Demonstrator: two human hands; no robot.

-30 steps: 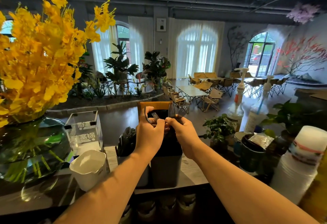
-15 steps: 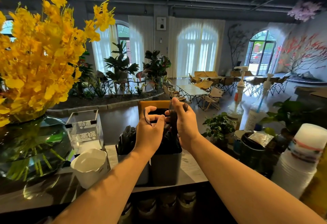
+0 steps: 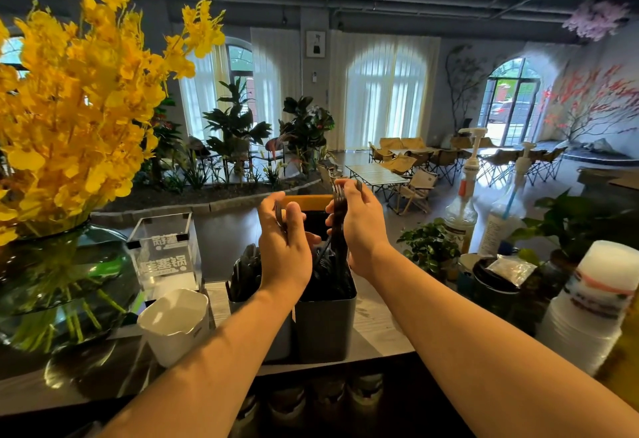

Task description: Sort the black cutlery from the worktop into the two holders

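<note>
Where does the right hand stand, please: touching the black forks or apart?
Touching: the head view shows the right hand gripping the black forks, fingers curled round the handles.

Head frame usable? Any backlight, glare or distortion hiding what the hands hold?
Head view: bright windows backlight the counter, so the forks in the right hand and the piece in the left hand read as dark shapes; the wide lens bows the ceiling beams; the vase carries reflections.
</note>
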